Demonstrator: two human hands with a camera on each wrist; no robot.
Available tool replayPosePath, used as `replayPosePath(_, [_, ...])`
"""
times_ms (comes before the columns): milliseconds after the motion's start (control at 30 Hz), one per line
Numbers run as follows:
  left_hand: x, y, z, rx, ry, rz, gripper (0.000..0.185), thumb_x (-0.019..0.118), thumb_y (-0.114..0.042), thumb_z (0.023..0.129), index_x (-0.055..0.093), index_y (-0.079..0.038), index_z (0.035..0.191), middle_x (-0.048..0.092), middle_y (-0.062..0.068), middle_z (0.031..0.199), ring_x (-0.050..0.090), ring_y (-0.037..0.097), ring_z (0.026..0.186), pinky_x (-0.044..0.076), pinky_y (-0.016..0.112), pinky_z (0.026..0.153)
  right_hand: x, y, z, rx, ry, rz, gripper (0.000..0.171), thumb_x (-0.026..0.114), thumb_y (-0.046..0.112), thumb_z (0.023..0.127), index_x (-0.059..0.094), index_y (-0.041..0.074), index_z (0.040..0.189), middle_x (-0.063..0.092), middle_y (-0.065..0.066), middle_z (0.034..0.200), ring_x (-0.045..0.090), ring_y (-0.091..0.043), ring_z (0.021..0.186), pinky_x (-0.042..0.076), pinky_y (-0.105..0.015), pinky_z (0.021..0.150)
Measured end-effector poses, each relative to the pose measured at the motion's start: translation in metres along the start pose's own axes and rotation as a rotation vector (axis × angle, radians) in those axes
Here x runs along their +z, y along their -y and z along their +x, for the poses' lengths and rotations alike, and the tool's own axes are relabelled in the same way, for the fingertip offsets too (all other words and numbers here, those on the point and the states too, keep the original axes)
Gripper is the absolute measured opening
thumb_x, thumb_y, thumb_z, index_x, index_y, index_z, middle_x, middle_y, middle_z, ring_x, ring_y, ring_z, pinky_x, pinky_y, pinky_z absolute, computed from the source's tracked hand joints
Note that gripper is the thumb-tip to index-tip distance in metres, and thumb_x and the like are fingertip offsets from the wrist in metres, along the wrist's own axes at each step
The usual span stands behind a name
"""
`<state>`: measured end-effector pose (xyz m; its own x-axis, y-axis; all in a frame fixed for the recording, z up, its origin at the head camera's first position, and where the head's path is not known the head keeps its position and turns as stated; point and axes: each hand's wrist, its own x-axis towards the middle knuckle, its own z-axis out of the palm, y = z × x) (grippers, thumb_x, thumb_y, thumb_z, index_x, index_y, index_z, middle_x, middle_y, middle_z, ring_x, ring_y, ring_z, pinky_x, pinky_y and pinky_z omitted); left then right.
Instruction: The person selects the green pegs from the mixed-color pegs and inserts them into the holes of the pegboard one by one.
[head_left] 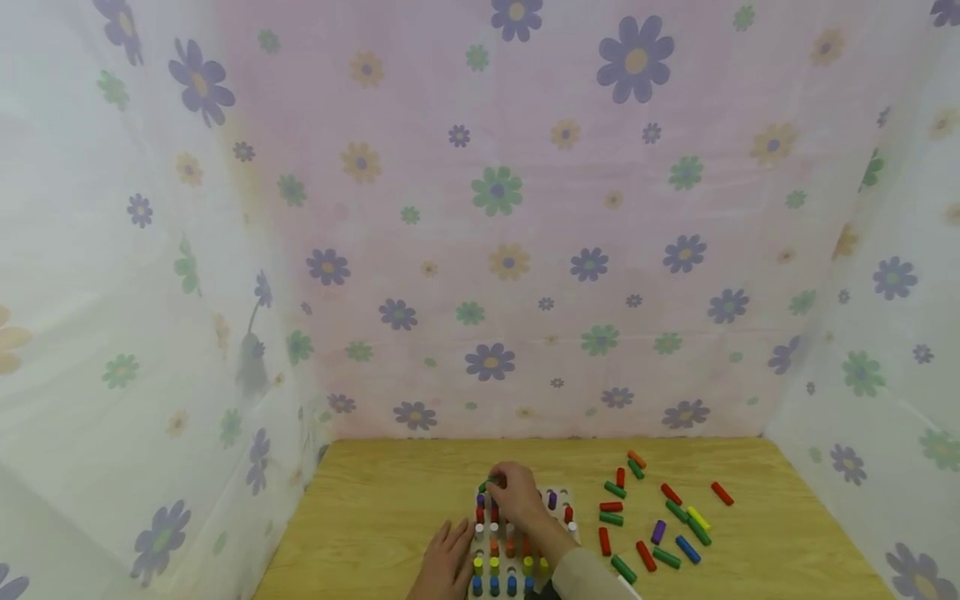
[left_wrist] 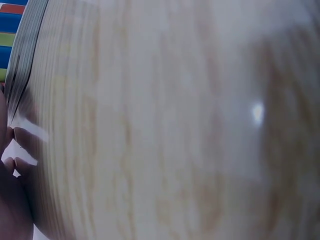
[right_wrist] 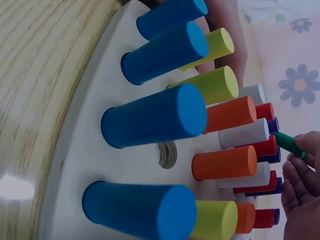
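Mid-placement at the far left of the pegboard [head_left: 572,533]; right hand [head_left: 517,498] pinching a green peg [right_wrist: 289,144] above the far row; left hand [head_left: 448,562] flat, relaxed, apparently steadying the board's left edge; next, probably tipping upright over an empty hole.

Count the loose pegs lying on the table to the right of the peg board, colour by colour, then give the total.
Green pegs: 7
Red pegs: 6
Orange pegs: 1
Yellow pegs: 1
Purple pegs: 1
Blue pegs: 1
Total: 17
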<state>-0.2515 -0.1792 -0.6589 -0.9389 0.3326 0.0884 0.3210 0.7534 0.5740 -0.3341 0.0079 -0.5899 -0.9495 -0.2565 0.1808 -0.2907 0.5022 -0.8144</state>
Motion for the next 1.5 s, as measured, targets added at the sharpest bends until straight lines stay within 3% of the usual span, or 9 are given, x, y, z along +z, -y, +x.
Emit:
replayPosePath(667, [0.004,0.006,-0.004,0.083,-0.06,0.01,0.05,0.05,-0.032,0.108,0.054,-0.001,0.147,0.055,0.026,0.144,0.041,0.058,0.136,0.038,0.075,0.104,0.01,-0.007,0.006,-0.093,-0.029,-0.172,0.009,0.073,0.001,0.093,0.077,-0.004,0.1,0.067,-0.005,0.086,0.062,-0.016,0.077,0.056,-0.031,0.063])
replayPosePath(833, [0.004,0.005,-0.004,0.08,-0.064,-0.01,0.05,0.049,-0.031,0.108,0.054,-0.001,0.148,0.054,0.026,0.146,0.039,0.058,0.137,0.036,0.075,0.105,0.014,-0.006,0.006,-0.077,-0.025,-0.169,0.013,0.071,0.001,0.094,0.077,-0.005,0.104,0.07,-0.009,0.093,0.067,-0.023,0.084,0.06,-0.037,0.069])
replayPosePath(933, [0.004,0.005,-0.004,0.077,-0.065,-0.017,0.05,0.048,-0.032,0.109,0.054,-0.001,0.148,0.054,0.026,0.146,0.039,0.058,0.138,0.036,0.075,0.106,0.016,-0.006,0.007,-0.075,-0.006,-0.157,0.011,0.067,0.002,0.097,0.077,0.0,0.092,0.069,-0.005,0.086,0.065,-0.02,0.076,0.058,-0.035,0.064])
replayPosePath(1033, [0.005,0.005,-0.003,0.068,-0.059,-0.015,0.05,0.048,-0.032,0.109,0.053,-0.001,0.148,0.054,0.026,0.147,0.038,0.057,0.138,0.035,0.075,0.107,0.016,-0.003,0.007,-0.088,0.011,-0.16,0.023,0.064,0.003,0.099,0.074,0.007,0.078,0.063,0.002,0.074,0.057,-0.012,0.062,0.051,-0.028,0.054])
replayPosePath(1133, [0.005,0.005,-0.003,0.062,-0.054,-0.016,0.051,0.048,-0.033,0.109,0.053,-0.001,0.148,0.053,0.026,0.147,0.038,0.057,0.139,0.035,0.075,0.107,0.016,0.001,0.006,-0.09,0.011,-0.207,0.03,0.064,0.005,0.1,0.07,0.014,0.073,0.059,0.007,0.07,0.052,-0.007,0.058,0.048,-0.028,0.055])
replayPosePath(1233, [0.004,0.004,-0.003,0.059,-0.052,-0.02,0.051,0.048,-0.033,0.109,0.053,-0.001,0.148,0.053,0.026,0.147,0.038,0.057,0.139,0.035,0.075,0.107,0.017,0.005,0.005,-0.081,-0.008,-0.273,0.027,0.066,0.008,0.099,0.07,0.018,0.074,0.06,0.009,0.073,0.055,-0.009,0.063,0.056,-0.042,0.071])
replayPosePath(1367, [0.004,0.004,-0.003,0.061,-0.054,-0.021,0.051,0.048,-0.033,0.109,0.053,-0.002,0.148,0.053,0.025,0.147,0.038,0.057,0.139,0.035,0.075,0.107,0.019,0.006,0.005,-0.06,-0.007,-0.315,0.017,0.067,0.011,0.099,0.076,0.013,0.085,0.069,0.003,0.081,0.065,-0.018,0.074,0.052,-0.063,0.093])
replayPosePath(1433, [0.004,0.004,-0.003,0.067,-0.058,-0.016,0.051,0.048,-0.033,0.109,0.053,-0.001,0.148,0.053,0.025,0.147,0.038,0.057,0.138,0.036,0.075,0.106,0.019,0.005,0.005,-0.051,0.001,-0.315,0.013,0.067,0.013,0.1,0.078,0.007,0.099,0.071,0.0,0.084,0.067,-0.021,0.077,0.053,-0.062,0.092])
replayPosePath(1500, [0.004,0.005,-0.003,0.075,-0.063,0.0,0.051,0.048,-0.033,0.109,0.053,0.0,0.148,0.054,0.026,0.146,0.039,0.057,0.138,0.036,0.075,0.106,0.016,0.005,0.004,-0.044,0.01,-0.302,0.021,0.067,0.016,0.1,0.076,0.003,0.114,0.072,-0.002,0.089,0.067,-0.02,0.077,0.057,-0.055,0.084])
